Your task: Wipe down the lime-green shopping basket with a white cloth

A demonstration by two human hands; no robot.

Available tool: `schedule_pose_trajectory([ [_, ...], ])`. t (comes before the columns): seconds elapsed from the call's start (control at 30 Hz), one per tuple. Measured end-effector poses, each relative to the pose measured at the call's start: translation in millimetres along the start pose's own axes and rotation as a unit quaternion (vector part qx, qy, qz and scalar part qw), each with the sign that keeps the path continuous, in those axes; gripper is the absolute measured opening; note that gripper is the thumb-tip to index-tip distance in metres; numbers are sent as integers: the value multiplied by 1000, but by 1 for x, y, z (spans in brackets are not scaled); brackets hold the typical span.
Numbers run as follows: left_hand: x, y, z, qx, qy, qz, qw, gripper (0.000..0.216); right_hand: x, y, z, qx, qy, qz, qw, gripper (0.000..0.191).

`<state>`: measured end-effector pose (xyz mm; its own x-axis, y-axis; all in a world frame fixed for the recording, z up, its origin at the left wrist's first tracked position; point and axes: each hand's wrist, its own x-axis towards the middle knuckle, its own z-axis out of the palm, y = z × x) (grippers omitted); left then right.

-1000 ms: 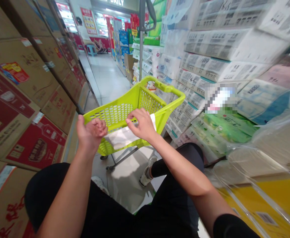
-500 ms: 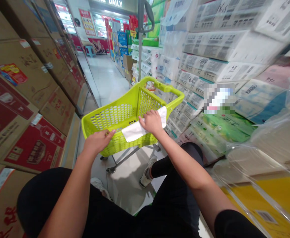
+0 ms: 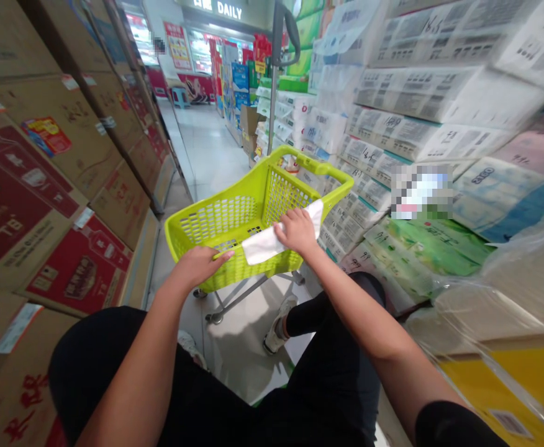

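Aisle (image 3: 209, 155), left hand (image 3: 201, 264) now on cart (image 3: 216, 218)

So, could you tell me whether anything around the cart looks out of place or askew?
Only the white cloth, which hangs crookedly over the near rim of the cart, gripped by the right hand; part drapes outside. The left hand rests on the same rim. Nothing looks spilled or damaged.
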<state>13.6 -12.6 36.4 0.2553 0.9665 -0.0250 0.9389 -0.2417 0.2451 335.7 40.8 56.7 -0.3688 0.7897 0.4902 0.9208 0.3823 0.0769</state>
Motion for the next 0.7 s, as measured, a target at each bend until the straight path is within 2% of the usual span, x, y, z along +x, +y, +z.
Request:
schedule_pose_trajectory([
  [0.1,2,0,0,37,-20,18,999,75,6,38,-8,-31,38,59,997,41],
  [0.17,3,3,2,50,-11,17,999,75,4,37,-6,-39,57,75,995,39],
  [0.27,5,9,7,69,-3,17,997,73,-7,-8,5,-9,56,56,997,41],
  [0.37,5,10,10,79,-19,22,996,67,-20,-62,16,55,23,-22,998,42],
  [0.43,5,7,11,81,-38,19,996,60,-23,-76,18,72,2,-62,996,45],
  [0.47,4,5,12,80,-47,17,996,57,-24,-73,17,68,-8,-73,995,46],
  [0.53,4,0,12,73,-64,17,995,54,-20,-49,11,41,-17,-74,996,49],
  [0.7,3,-3,13,52,-70,29,996,45,-3,56,-14,-56,12,6,998,47],
])
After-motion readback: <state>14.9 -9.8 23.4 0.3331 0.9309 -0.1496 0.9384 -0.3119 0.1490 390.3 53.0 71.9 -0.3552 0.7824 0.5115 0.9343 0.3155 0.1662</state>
